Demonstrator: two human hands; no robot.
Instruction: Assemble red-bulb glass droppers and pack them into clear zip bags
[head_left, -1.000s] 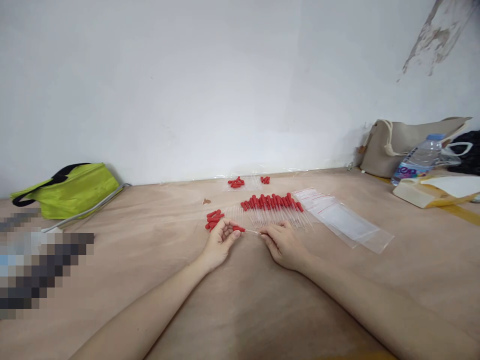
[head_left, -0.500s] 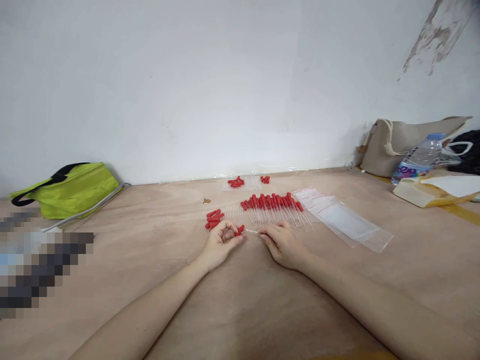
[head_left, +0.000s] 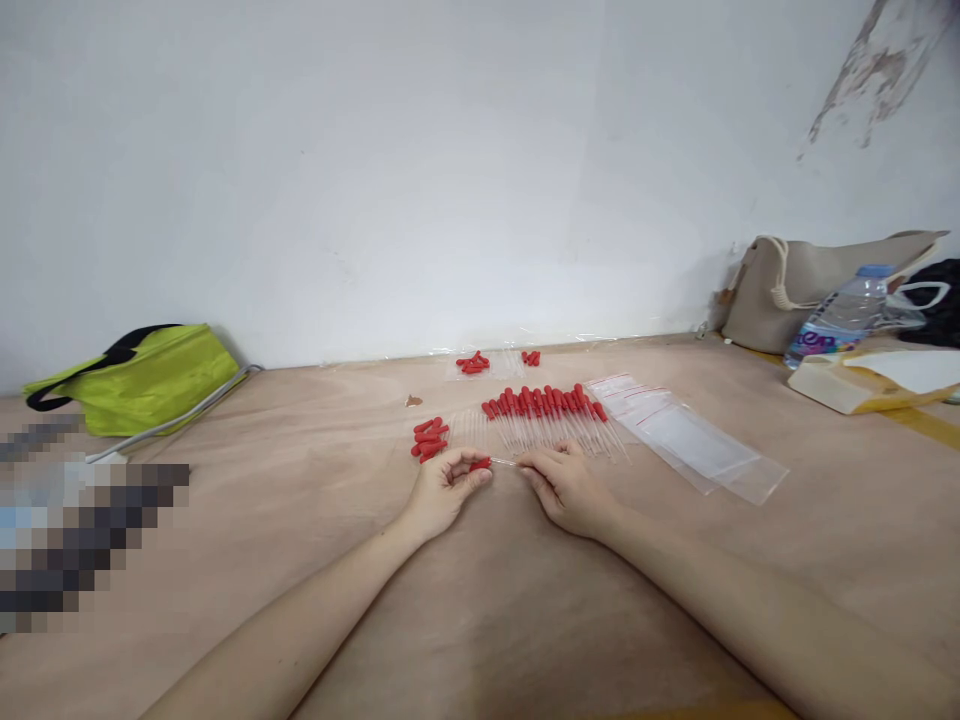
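Filling the background: one pale wall (head_left: 450, 170), brown stain upper right. Below it, a tan tabletop (head_left: 600, 640), faintly streaked. Two big bags near the wall: beige bag (head_left: 799, 290) at right, lime-green bag (head_left: 161, 385) at left. Clear zip bags (head_left: 690, 450) lie slantwise, overlapping; count uncertain. Just left of them, a row of droppers (head_left: 544, 402), bulbs at the far end, tubes slanting rightward toward the person; well over a dozen, overlap spoils an exact count. One bottle (head_left: 844, 312) by the beige bag. Two hands, both nearly closed: left hand (head_left: 446, 490) pinching one red bulb (head_left: 480, 464), right hand (head_left: 566, 492) pinching one clear tube (head_left: 505, 461). Beyond the left hand, a small heap of loose bulbs (head_left: 430, 440); some hidden, no firm count. Held bulb and tube meet between the hands, near side of the row. Long axis runs left-right, bulb at left, tube pointing right, its far end hidden by fingers.
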